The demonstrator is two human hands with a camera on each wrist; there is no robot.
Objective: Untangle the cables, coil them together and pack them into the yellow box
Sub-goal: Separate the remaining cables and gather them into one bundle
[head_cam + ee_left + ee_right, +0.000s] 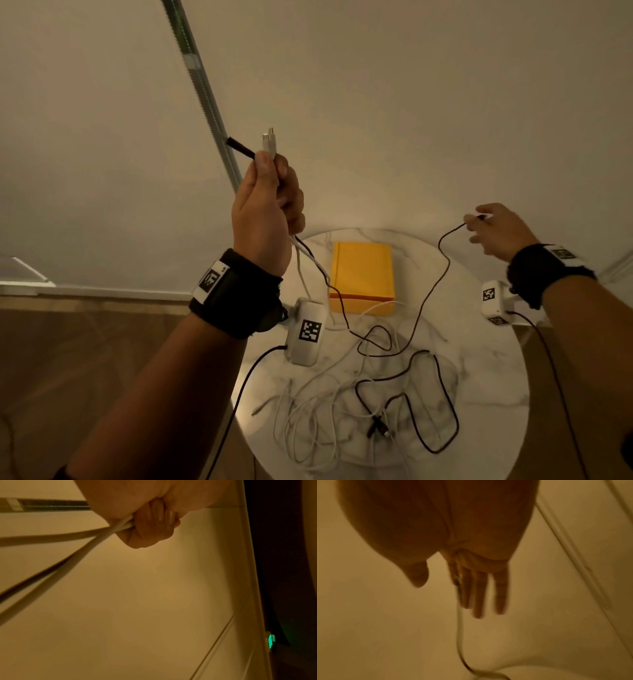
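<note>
My left hand (pixel 270 192) is raised high above the round marble table (pixel 486 370), gripping a bundle of cable ends: white plugs (pixel 269 141) and a black plug (pixel 239 146) stick out above the fist. In the left wrist view the curled fingers (pixel 154 524) clamp white cables (pixel 109 534). My right hand (pixel 493 228) pinches the plug of a thin black cable (pixel 442 274) up at the right; that cable (pixel 458 628) hangs from its fingers. A tangle of white cables (pixel 308 414) and black cables (pixel 442 394) lies on the table. The yellow box (pixel 362 275) sits shut at the back.
The table's edge curves round near the front and left, with wooden floor (pixel 85 359) beyond. A grey wall and a metal rail (pixel 205 89) stand behind. White wrist-camera units (pixel 306 332) (pixel 495 303) hang under both wrists with their own black leads.
</note>
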